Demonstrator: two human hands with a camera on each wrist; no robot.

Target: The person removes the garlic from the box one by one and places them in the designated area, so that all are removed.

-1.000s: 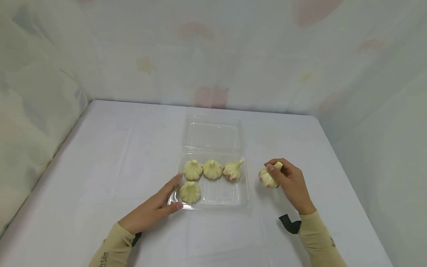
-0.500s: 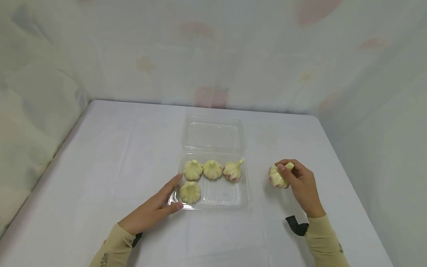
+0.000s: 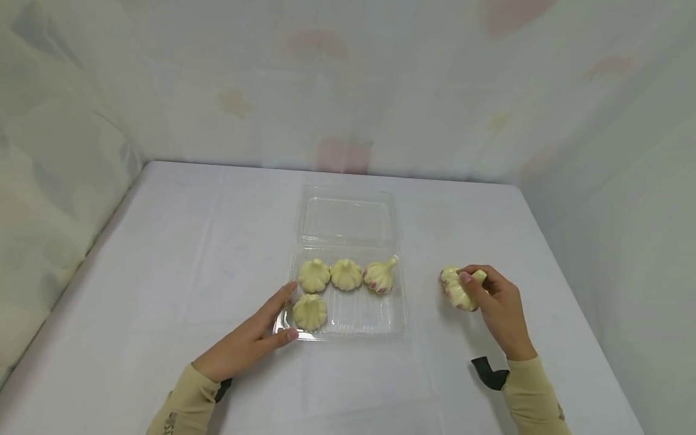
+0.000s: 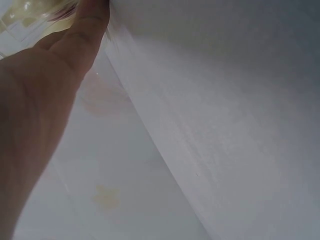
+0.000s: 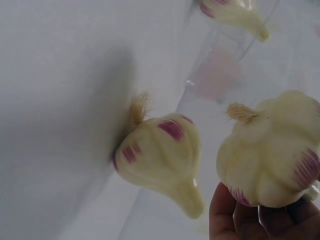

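Note:
My right hand holds a purple-streaked garlic bulb by its stem, right of a clear plastic clamshell box. Another garlic bulb shows beside the held garlic in the right wrist view, low against the white tabletop with its root tuft towards it. From the head view that one peeks out just behind the held bulb. Fingers nearly straight, my left hand rests along the box's left side, thumb at the front corner. Inside the box, a row of three garlic bulbs lies at the back, with one garlic bulb at front left.
The box's clear lid lies folded back flat behind it. A white cloth covers the table. Patterned curtains hang behind the table and at both sides. A dark strap sticks out by the right wrist.
My right hand has moved to the right with its garlic bulb, then slightly towards me. Part of a second bulb now shows behind it. The left hand and the box stay in place.

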